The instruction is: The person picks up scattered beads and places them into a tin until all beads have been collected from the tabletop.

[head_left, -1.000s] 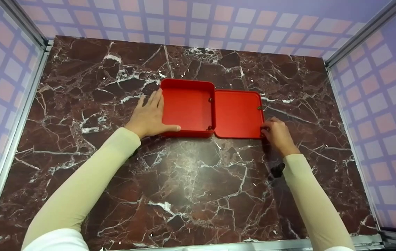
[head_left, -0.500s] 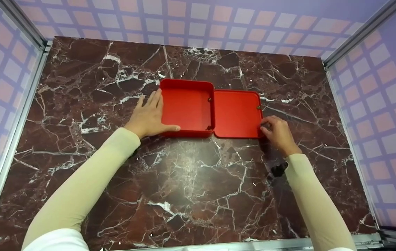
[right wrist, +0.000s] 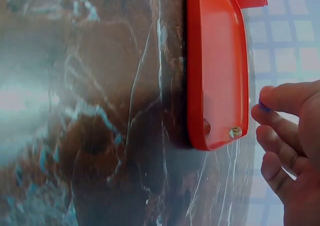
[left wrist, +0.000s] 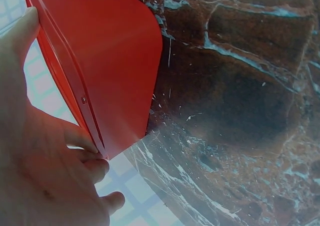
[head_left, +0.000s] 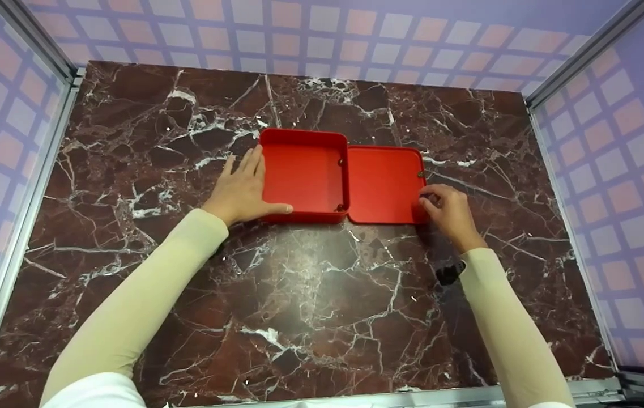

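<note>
A shallow red box [head_left: 305,175] stands with its inside facing up on the marble table. Its flat red lid [head_left: 384,184], inner side up, lies against the box's right wall. My left hand [head_left: 241,187] rests with fingers spread at the box's left edge, thumb along the front rim. In the left wrist view, fingertips [left wrist: 100,168] touch the rim. My right hand [head_left: 451,212] is by the lid's right edge. Thumb and forefinger pinch a tiny dark blue piece [right wrist: 264,106], mostly hidden between them. One round metal disc [right wrist: 235,132] sits in a lid corner.
Two small round metal pieces [head_left: 341,162] sit along the box's right inner wall. A black device [head_left: 450,273] hangs at the right wrist. Checkered panels [head_left: 322,34] in metal frames enclose the table [head_left: 299,317] at the back and sides.
My right hand has shifted slightly up and left along the lid's right edge, and a bit of blue now shows at its fingertips. The left hand and the box have stayed put.
</note>
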A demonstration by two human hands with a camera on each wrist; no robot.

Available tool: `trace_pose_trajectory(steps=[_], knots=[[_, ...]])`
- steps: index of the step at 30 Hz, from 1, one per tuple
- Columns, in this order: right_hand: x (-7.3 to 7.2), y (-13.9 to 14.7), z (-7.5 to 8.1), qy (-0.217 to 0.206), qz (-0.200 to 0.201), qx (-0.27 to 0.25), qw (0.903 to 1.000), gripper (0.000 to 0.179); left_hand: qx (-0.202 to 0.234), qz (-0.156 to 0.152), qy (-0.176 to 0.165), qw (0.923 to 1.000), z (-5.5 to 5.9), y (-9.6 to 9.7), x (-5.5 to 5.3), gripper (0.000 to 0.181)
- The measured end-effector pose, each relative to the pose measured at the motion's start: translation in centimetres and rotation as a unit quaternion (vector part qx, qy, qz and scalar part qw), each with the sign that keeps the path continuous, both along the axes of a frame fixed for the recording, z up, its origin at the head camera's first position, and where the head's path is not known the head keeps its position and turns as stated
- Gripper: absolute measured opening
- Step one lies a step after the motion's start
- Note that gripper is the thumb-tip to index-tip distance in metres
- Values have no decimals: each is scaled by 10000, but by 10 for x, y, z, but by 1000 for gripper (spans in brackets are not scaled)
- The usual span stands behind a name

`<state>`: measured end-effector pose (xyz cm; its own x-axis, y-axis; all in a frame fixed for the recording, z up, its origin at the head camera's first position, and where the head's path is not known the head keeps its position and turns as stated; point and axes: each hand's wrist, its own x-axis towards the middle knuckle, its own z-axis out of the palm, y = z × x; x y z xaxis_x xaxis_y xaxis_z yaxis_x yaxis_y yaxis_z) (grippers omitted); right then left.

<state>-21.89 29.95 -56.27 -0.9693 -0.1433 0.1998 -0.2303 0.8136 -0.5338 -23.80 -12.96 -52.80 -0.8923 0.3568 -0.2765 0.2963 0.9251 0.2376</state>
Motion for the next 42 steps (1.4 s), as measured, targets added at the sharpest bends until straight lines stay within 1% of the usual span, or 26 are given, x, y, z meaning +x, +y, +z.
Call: trace_pose_trajectory(steps=[4,9,16,20,24,30,39,42], knots=[[0,-2,-2,-58,-186,-55,9998,14,26,21,-1,10000,-1,0,1,122],[-1,-6,-1,-52,-181,-170,9997,14,2,35,27,10000,-1,0,3,123],[-3,-19,7,61,-182,-692,9974,12,34,-27,170,9998,-3,1,5,128],[-6,-28,12,155,-153,-1081,9939,12,144,28,172,9997,-6,1,5,124],[-9,-35,17,311,-80,-1359,9902,12,291,103,136,9994,-7,1,6,122],[-11,-46,22,427,-42,-1483,9880,12,358,99,199,9991,-10,1,5,124],[-13,-63,30,402,-68,-1793,9829,13,368,159,271,9988,-13,1,5,125],[-14,-68,32,421,-87,-1868,9815,13,452,183,253,9985,-12,1,5,125]])
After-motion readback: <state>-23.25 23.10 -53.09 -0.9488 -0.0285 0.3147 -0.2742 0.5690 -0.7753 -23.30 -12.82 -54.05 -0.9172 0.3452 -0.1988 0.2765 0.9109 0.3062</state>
